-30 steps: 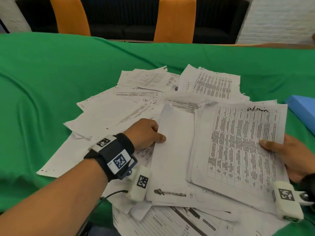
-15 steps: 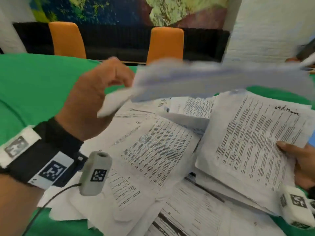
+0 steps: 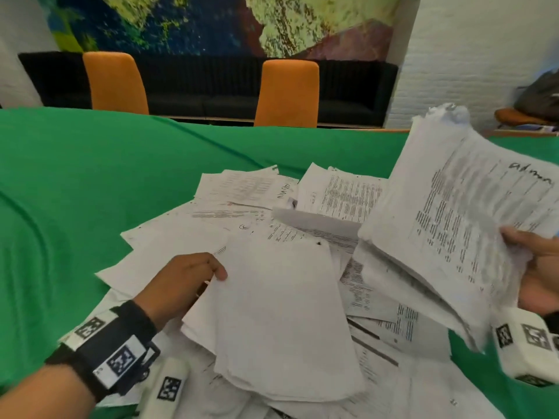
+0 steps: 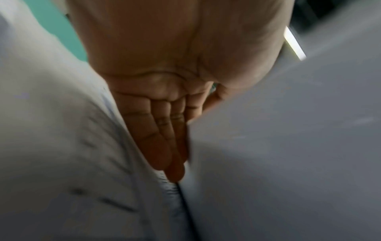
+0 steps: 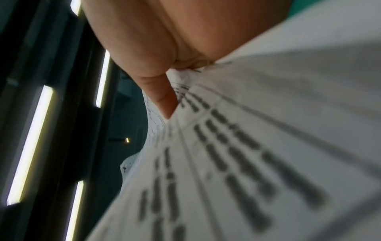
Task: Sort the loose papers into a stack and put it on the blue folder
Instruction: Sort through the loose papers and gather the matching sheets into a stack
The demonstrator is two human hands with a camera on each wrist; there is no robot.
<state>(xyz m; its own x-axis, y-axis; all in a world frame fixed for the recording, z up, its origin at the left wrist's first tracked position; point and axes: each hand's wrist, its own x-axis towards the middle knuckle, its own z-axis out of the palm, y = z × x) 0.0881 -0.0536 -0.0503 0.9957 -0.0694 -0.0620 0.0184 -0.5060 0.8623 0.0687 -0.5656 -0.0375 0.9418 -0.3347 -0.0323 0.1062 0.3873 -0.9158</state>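
Loose printed papers lie in a messy heap on the green tablecloth. My left hand is low on the heap's near left and pinches a bundle of blank-faced sheets, thumb on top. In the left wrist view its fingers lie straight under that sheet. At the right, my right hand grips a thick gathered stack, marked "admin", lifted and tilted above the heap. The right wrist view shows its thumb pressed on the stack. The blue folder is not visible.
Two orange chairs stand behind the table's far edge, in front of a black sofa. Bare green cloth spreads to the left and beyond the heap. A white brick wall rises at the back right.
Half a second ago my left hand was raised, carrying sheets towards the stack. It is now back down on the heap, gripping other sheets. The right hand's stack is lifted higher and tilted more.
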